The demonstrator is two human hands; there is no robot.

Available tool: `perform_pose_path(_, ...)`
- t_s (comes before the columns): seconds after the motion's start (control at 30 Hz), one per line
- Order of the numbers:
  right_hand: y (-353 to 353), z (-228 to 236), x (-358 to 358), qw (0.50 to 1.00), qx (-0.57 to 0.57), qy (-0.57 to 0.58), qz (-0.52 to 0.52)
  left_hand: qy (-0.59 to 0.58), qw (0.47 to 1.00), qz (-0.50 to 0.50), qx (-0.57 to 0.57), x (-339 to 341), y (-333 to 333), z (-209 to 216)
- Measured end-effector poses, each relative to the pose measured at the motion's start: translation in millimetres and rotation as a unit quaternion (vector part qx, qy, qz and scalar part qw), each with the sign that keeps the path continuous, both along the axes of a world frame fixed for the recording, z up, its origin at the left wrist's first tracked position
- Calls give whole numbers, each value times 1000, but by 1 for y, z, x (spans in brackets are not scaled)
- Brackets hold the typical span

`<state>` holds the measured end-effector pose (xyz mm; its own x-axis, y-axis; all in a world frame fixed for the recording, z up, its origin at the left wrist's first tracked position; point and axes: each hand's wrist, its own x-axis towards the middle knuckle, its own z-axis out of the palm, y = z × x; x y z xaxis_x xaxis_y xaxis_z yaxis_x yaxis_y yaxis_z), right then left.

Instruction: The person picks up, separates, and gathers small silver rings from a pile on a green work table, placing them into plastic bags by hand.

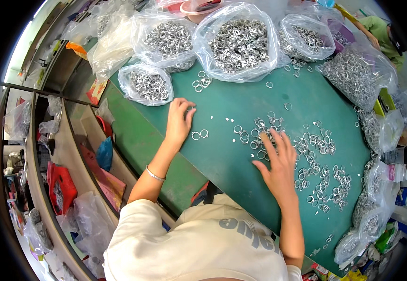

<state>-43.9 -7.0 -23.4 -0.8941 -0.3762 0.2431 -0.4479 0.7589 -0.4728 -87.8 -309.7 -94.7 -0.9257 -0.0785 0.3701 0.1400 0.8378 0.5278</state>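
Toward the left of the green tabletop (222,173), my left hand (179,122) has its fingers curled, with a small silver ring (190,108) at the thumb and fingertips. Just below that hand lie two more rings (199,135), side by side. My right hand (280,166) is spread, fingers apart, over a loose cluster of silver rings (262,124); its fingertips touch or hover at them, and some rings are hidden beneath. More rings (323,143) lie scattered to the right of that hand. Small white bits dot the surface between my hands.
Open clear bags of rings stand along the far edge, including a large one (241,44) and a smaller one (145,85) near my left hand. More filled bags (353,77) line the right edge. Shelves (58,164) stand at left. Another person's arm (368,33) shows at far right.
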Motion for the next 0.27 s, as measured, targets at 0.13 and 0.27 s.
perform_pose_path(0.13, -1, -37, -12, 998, 44, 29, 37, 45, 997, 44, -37, -3, 20, 14)
perform_pose_path(0.27, 28, -48, -5, 1000, 28, -9, 3, -10, 999, -42, -7, 22, 49, 20)
